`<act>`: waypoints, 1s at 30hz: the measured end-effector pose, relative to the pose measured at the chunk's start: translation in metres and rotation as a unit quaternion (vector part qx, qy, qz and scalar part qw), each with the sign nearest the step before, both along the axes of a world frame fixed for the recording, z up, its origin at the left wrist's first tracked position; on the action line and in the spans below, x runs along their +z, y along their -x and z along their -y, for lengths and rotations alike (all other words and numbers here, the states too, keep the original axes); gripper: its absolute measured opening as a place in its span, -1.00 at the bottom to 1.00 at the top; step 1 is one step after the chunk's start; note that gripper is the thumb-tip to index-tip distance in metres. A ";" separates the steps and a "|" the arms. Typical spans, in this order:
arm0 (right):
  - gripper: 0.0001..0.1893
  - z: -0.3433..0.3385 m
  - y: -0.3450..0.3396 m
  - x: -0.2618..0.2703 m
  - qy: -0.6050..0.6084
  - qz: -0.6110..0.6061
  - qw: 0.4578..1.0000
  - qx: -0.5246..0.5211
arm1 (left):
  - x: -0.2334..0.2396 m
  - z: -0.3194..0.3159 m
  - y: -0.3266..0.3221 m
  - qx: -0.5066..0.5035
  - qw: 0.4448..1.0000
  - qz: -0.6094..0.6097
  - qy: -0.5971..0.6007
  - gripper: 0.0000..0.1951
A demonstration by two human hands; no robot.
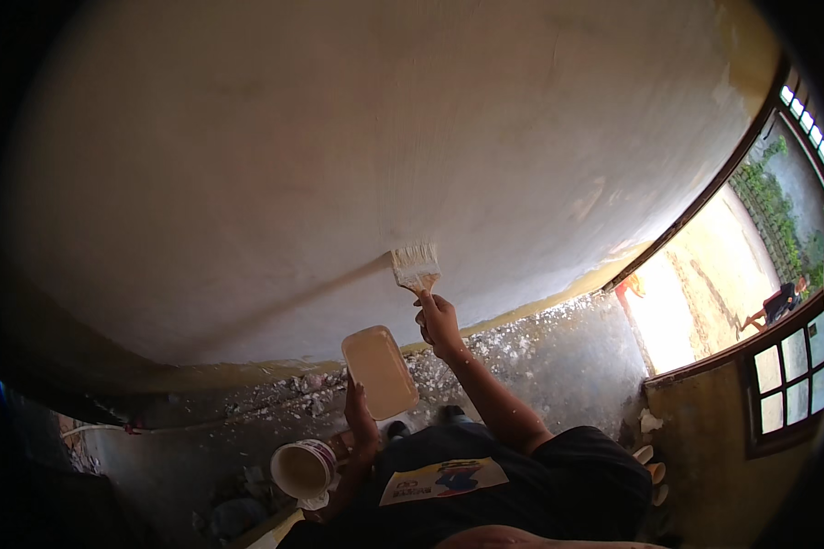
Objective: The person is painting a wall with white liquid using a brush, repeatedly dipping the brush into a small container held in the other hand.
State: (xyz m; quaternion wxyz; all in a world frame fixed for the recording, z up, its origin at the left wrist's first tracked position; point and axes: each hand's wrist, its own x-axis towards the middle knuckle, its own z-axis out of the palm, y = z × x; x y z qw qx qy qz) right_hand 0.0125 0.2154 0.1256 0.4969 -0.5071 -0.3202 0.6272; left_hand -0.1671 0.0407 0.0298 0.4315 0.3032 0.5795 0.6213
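My right hand (440, 322) grips the wooden handle of a wide flat paintbrush (415, 265). Its bristles, coated in pale paint, meet the whitish wall (316, 171), and faint vertical brush streaks show above them. In my left hand (361, 415) is a shallow rectangular tray (380, 374) of a cream or tan colour, held by its lower left edge just short of the wall. Most of the left-hand fingers are hidden by the tray. White specks dot my right forearm.
A paint bucket (303, 470) stands beside my left forearm. White flakes and debris litter the concrete floor (563, 350) along the wall's foot. To the right, a doorway (700, 274) opens outdoors, where a person (783, 302) is visible. Pipe-like ends (656, 473) lie near a paned window (793, 377).
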 end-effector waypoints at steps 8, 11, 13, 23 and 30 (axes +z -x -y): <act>-0.67 -0.010 0.000 -0.005 0.080 -0.041 0.996 0.017 | 0.019 0.003 -0.001 0.002 0.996 0.083 0.021 -0.48; -0.67 -0.014 -0.001 0.029 0.046 -0.047 0.997 0.032 | 0.024 0.006 -0.001 0.008 0.993 0.113 0.029 -0.48; -0.66 -0.011 -0.004 0.060 0.019 -0.051 0.997 0.047 | 0.012 0.006 0.002 0.015 0.995 0.096 0.021 -0.48; -0.62 -0.012 -0.015 0.219 -0.140 -0.082 0.983 0.089 | 0.018 0.004 0.000 -0.003 1.000 -0.023 0.006 -0.49; -0.63 -0.013 -0.008 0.310 -0.210 -0.092 0.969 0.094 | -0.003 0.002 0.000 -0.020 1.000 -0.003 -0.015 -0.47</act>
